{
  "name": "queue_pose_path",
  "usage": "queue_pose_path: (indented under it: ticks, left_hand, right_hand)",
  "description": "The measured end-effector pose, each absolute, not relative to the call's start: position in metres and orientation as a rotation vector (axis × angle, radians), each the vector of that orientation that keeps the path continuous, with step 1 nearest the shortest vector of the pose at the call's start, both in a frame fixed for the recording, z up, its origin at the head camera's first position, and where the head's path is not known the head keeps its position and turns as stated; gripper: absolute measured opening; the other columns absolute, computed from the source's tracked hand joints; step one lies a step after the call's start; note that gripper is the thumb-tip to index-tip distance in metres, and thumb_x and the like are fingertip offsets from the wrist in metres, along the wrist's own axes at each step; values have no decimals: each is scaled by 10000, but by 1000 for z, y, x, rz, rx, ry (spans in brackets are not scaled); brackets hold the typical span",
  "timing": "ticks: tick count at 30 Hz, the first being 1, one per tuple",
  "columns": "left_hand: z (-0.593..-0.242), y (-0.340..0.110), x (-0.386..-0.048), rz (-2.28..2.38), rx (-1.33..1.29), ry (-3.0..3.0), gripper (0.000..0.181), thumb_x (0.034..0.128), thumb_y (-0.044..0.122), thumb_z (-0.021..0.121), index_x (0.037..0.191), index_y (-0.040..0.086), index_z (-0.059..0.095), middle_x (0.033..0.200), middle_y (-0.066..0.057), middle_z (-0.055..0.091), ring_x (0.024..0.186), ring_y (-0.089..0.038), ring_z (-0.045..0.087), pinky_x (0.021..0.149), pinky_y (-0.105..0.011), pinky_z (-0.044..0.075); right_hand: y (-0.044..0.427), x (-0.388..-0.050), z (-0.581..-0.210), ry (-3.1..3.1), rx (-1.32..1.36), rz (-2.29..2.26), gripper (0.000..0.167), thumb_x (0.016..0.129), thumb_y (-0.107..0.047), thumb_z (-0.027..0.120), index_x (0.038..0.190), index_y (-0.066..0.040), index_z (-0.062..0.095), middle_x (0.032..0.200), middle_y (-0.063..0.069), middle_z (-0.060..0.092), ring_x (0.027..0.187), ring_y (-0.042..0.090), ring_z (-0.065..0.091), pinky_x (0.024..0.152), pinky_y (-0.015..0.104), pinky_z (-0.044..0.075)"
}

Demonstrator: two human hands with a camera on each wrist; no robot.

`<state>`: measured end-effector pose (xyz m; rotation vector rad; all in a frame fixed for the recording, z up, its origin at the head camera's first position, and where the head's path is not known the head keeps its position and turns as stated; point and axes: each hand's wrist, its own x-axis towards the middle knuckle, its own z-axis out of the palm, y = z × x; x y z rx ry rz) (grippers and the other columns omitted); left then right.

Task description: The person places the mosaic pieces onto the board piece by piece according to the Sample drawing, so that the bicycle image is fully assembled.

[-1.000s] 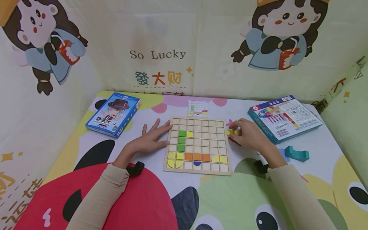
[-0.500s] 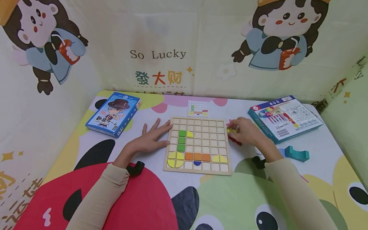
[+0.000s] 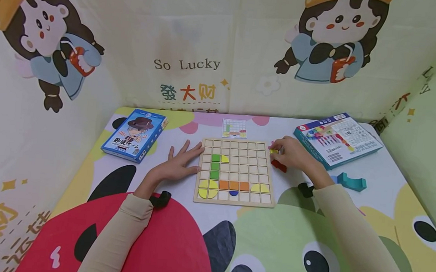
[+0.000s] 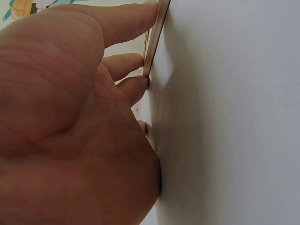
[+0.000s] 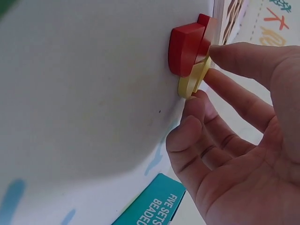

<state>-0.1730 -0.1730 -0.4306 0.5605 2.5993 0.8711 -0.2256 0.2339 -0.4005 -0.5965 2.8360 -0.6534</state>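
A square wooden grid board [image 3: 234,204] lies mid-table, holding green, yellow, orange and blue pieces. My left hand [image 3: 178,163] rests beside it with fingers spread, fingertips against the board's left edge; the left wrist view shows this hand [image 4: 70,112] touching the thin wooden rim [image 4: 157,40]. Off the board's right side, my right hand [image 3: 294,154] bends over a few loose pieces. In the right wrist view, its thumb and index finger pinch a yellow piece [image 5: 188,85] next to red pieces [image 5: 185,49]. The fingers partly hide the pile.
A small pattern card [image 3: 234,129] lies behind the board. At left is a blue game box [image 3: 134,135], at right a teal-edged box [image 3: 338,140]. A teal curved block [image 3: 351,182] sits near the right forearm.
My right hand has shifted slightly away from me, and the yellow piece with it. More of the red pieces now shows below the fingers. The left hand stays put.
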Motion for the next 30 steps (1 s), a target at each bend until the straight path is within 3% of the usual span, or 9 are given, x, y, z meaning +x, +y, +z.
queue_pose_path:
  ticks: [30]
  left_hand:
    - [-431, -173, -174, 854, 557, 2596, 788, 1041, 364, 628, 1707, 242, 227, 1816, -1, 88, 1679, -343, -163, 1245, -718, -226]
  right_hand:
    - [236, -231, -401, 2815, -541, -584, 324, 983, -201, 724, 1282, -76, 730, 1194, 189, 667, 1057, 309, 577, 857, 407, 527]
